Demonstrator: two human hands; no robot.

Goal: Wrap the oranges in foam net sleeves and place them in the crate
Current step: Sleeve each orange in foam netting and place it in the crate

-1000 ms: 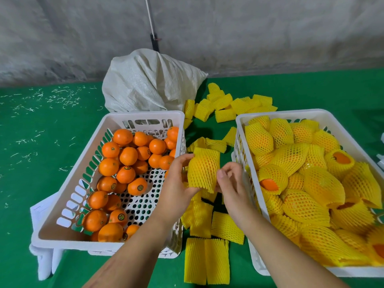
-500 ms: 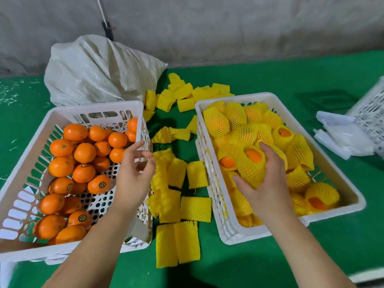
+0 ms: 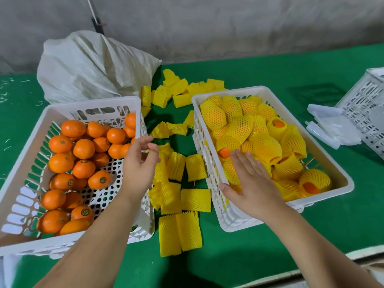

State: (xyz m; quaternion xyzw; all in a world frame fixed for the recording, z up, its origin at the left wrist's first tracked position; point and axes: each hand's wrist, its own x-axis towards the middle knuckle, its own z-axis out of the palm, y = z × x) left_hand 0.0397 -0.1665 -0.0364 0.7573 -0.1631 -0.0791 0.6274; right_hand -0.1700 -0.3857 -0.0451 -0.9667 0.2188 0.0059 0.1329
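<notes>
- In the left half of the frame sits the white crate point(image 3: 31, 163) of bare oranges point(image 3: 83, 148). They look firm, smooth and fairly weighty for their size, so my guess is a whole-hand cup around the middle suits them better than a fingertip pinch, since the peel may slip.
- Down the centre, on the green table point(image 3: 270, 246), lie the foam net sleeves point(image 3: 195, 199). They are flattened, and I'd judge them light, soft and springy, best taken at an open end and stretched wide. The two nearest the bottom edge run their long axis up the frame; several higher up lie crosswise or bunched.
- The left hand point(image 3: 139, 169) hangs over the first crate's right rim, fingers loosely curled, thumb and forefinger apart — it holds nothing that I can see.
- At the right centre, the right hand point(image 3: 253, 183) lies flat, fingers straight and slightly spread, over the wrapped oranges point(image 3: 239, 125) in the second crate point(image 3: 340, 179). It grips nothing; I cannot tell if the palm touches them.
- The wrapped ones point every way — some show orange at an open sleeve end turned upward, others lie on their sides.
- A pale sack point(image 3: 93, 67) slumps at the upper left.
</notes>
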